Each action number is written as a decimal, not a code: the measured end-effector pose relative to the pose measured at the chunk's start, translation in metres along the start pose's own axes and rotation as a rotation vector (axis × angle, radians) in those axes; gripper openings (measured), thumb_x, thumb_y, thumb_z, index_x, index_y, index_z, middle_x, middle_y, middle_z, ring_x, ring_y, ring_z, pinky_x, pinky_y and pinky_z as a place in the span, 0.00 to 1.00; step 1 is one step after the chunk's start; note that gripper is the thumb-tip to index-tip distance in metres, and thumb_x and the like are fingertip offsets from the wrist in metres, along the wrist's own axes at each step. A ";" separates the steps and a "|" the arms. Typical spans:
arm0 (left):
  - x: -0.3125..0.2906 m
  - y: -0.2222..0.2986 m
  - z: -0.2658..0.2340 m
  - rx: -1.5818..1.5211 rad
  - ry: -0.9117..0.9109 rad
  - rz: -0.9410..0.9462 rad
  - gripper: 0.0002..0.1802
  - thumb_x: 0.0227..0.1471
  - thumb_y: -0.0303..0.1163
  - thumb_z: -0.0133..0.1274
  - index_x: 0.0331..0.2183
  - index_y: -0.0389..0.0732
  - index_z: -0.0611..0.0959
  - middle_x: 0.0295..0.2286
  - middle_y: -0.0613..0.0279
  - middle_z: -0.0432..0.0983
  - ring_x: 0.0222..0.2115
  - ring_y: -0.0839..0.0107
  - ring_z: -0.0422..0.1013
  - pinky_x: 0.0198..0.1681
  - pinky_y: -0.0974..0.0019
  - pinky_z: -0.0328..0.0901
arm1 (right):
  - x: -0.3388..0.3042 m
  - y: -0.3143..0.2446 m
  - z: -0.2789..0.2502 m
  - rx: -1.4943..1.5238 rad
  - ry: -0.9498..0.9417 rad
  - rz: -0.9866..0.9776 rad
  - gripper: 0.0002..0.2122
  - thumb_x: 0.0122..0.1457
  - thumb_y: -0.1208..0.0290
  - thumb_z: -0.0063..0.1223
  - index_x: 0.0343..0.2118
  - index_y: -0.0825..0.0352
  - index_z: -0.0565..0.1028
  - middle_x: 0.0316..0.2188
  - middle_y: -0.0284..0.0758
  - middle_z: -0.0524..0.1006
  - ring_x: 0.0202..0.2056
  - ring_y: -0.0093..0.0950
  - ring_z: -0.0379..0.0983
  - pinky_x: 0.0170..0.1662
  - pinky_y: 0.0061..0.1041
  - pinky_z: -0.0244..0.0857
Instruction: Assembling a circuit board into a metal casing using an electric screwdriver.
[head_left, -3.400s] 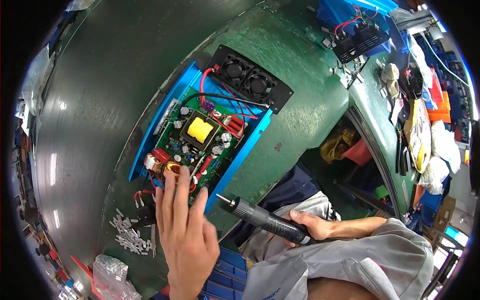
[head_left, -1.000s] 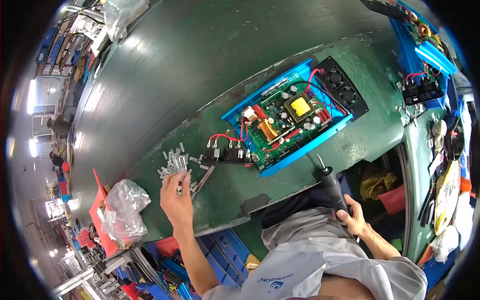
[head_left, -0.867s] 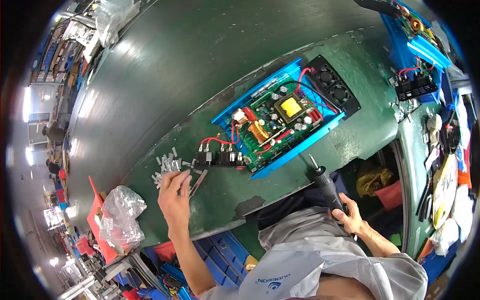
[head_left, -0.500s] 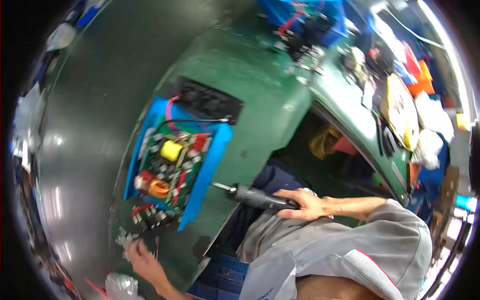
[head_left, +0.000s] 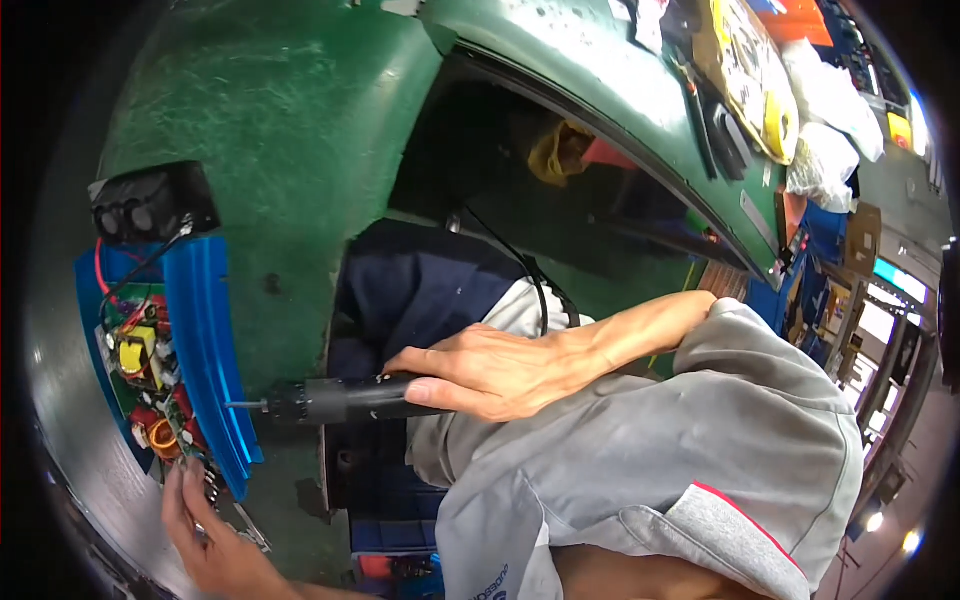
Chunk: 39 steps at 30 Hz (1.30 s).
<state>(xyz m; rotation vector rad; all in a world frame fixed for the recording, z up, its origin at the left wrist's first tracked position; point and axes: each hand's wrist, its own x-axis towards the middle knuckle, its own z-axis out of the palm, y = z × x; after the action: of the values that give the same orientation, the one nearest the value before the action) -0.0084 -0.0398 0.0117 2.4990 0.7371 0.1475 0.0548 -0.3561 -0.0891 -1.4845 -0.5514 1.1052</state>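
A blue metal housing (head_left: pixel 203 345) at the left holds a green circuit board with a yellow transformer (head_left: pixel 138 357) and an orange-brown ring coil (head_left: pixel 163 438). My left hand (head_left: pixel 222 548) is at the near end of the board, its fingertips close together beside the coil; whatever lies between them is too small to make out. In my right hand (head_left: pixel 485 372) is a black electric screwdriver (head_left: pixel 345 400), lying level with its bit pointing left at the housing's side wall. A black twin-fan block (head_left: pixel 155 205), wired to the board, rests at the housing's far end.
Slim metal pieces (head_left: pixel 247 527) lie beside my left hand. On the right-hand arm of the green bench (head_left: pixel 600 75) are black-handled tools (head_left: pixel 725 130), a yellow roll of tape (head_left: pixel 780 125) and clear plastic bags (head_left: pixel 822 165). An open gap separates this arm from the bench part before me.
My left hand has moved from the small metal parts on the bench to the board's near end. The screwdriver bit is closer to the housing wall. The view has swung right.
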 end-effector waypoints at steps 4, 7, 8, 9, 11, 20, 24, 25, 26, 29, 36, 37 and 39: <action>0.015 0.010 0.006 0.393 -0.082 0.441 0.10 0.62 0.25 0.51 0.43 0.32 0.83 0.49 0.53 0.76 0.47 0.61 0.74 0.52 0.61 0.68 | 0.003 0.000 0.004 -0.030 0.002 0.014 0.24 0.73 0.56 0.33 0.55 0.75 0.66 0.30 0.53 0.77 0.32 0.51 0.75 0.37 0.44 0.70; 0.021 0.023 0.018 0.387 -0.086 0.441 0.08 0.61 0.24 0.53 0.40 0.33 0.83 0.55 0.54 0.71 0.52 0.59 0.70 0.53 0.60 0.66 | 0.004 0.001 0.005 -0.042 0.010 0.025 0.24 0.72 0.55 0.34 0.54 0.75 0.67 0.28 0.52 0.77 0.30 0.50 0.75 0.36 0.44 0.69; 0.023 0.025 0.020 0.428 -0.081 0.471 0.06 0.59 0.23 0.54 0.38 0.34 0.83 0.56 0.52 0.70 0.54 0.57 0.69 0.53 0.58 0.67 | 0.004 0.002 0.004 -0.037 0.006 0.020 0.24 0.72 0.55 0.34 0.54 0.75 0.67 0.28 0.52 0.77 0.30 0.50 0.75 0.36 0.44 0.69; 0.024 0.025 0.021 0.469 -0.076 0.500 0.05 0.57 0.22 0.55 0.37 0.34 0.83 0.56 0.50 0.69 0.56 0.55 0.68 0.54 0.57 0.67 | 0.004 0.003 0.004 -0.046 0.009 0.012 0.24 0.72 0.54 0.34 0.54 0.75 0.68 0.27 0.51 0.77 0.29 0.49 0.75 0.35 0.44 0.69; 0.028 0.023 0.019 0.454 -0.092 0.507 0.05 0.57 0.21 0.56 0.37 0.35 0.83 0.57 0.50 0.68 0.57 0.53 0.66 0.56 0.56 0.66 | 0.006 0.003 0.003 -0.052 0.013 0.003 0.24 0.72 0.54 0.34 0.53 0.74 0.68 0.26 0.50 0.76 0.29 0.49 0.75 0.34 0.44 0.69; 0.034 0.015 0.018 0.343 -0.149 0.468 0.05 0.58 0.20 0.53 0.37 0.34 0.82 0.60 0.49 0.66 0.60 0.50 0.63 0.60 0.54 0.61 | 0.016 -0.002 -0.003 0.217 -0.049 0.027 0.28 0.72 0.48 0.30 0.48 0.73 0.72 0.26 0.45 0.77 0.30 0.43 0.76 0.38 0.40 0.69; 0.033 0.020 0.018 0.312 -0.149 0.446 0.06 0.56 0.19 0.54 0.37 0.33 0.82 0.61 0.49 0.65 0.61 0.50 0.62 0.62 0.55 0.58 | 0.019 -0.007 -0.006 0.592 -0.283 0.383 0.37 0.69 0.37 0.24 0.29 0.67 0.78 0.23 0.29 0.76 0.25 0.22 0.71 0.33 0.27 0.67; 0.035 0.021 0.022 0.267 -0.158 0.432 0.06 0.54 0.19 0.55 0.36 0.34 0.82 0.61 0.50 0.64 0.62 0.49 0.60 0.64 0.53 0.55 | 0.019 0.003 -0.005 0.627 -0.326 0.389 0.37 0.69 0.37 0.24 0.28 0.66 0.79 0.21 0.29 0.76 0.24 0.21 0.71 0.31 0.25 0.67; 0.038 0.021 0.026 0.242 -0.169 0.421 0.06 0.53 0.19 0.55 0.36 0.34 0.82 0.62 0.50 0.64 0.62 0.49 0.59 0.65 0.52 0.53 | 0.018 0.006 -0.001 0.718 -0.296 0.453 0.37 0.69 0.36 0.24 0.35 0.67 0.80 0.19 0.29 0.75 0.21 0.18 0.70 0.28 0.21 0.65; 0.033 0.025 0.018 0.257 -0.152 0.388 0.06 0.51 0.18 0.56 0.35 0.33 0.83 0.62 0.52 0.64 0.62 0.51 0.60 0.64 0.55 0.54 | 0.016 0.004 0.005 0.980 -0.393 0.500 0.39 0.67 0.35 0.24 0.57 0.70 0.71 0.21 0.31 0.75 0.21 0.21 0.71 0.25 0.21 0.65; 0.027 0.020 0.006 0.168 -0.231 0.349 0.10 0.50 0.18 0.54 0.36 0.33 0.85 0.63 0.52 0.62 0.63 0.47 0.58 0.67 0.48 0.50 | 0.014 -0.008 0.010 0.987 -0.354 0.629 0.38 0.69 0.37 0.17 0.58 0.69 0.70 0.19 0.32 0.73 0.22 0.23 0.67 0.29 0.22 0.62; 0.026 0.022 0.004 0.197 -0.246 0.401 0.12 0.49 0.17 0.53 0.37 0.32 0.85 0.63 0.52 0.62 0.62 0.47 0.59 0.67 0.47 0.51 | 0.013 -0.008 0.010 0.957 -0.346 0.614 0.38 0.69 0.37 0.17 0.58 0.68 0.70 0.19 0.31 0.73 0.22 0.22 0.67 0.29 0.22 0.61; 0.021 0.026 0.001 0.189 -0.283 0.389 0.14 0.48 0.17 0.51 0.39 0.28 0.83 0.63 0.48 0.61 0.63 0.46 0.57 0.68 0.44 0.48 | 0.014 -0.006 0.007 0.922 -0.347 0.599 0.40 0.68 0.35 0.20 0.57 0.71 0.70 0.20 0.32 0.74 0.23 0.22 0.69 0.29 0.22 0.63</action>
<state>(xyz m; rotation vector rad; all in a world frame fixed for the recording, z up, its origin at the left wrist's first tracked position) 0.0220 -0.0476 0.0230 2.7399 0.1520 -0.1441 0.0565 -0.3392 -0.0873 -0.6335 0.2194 1.7803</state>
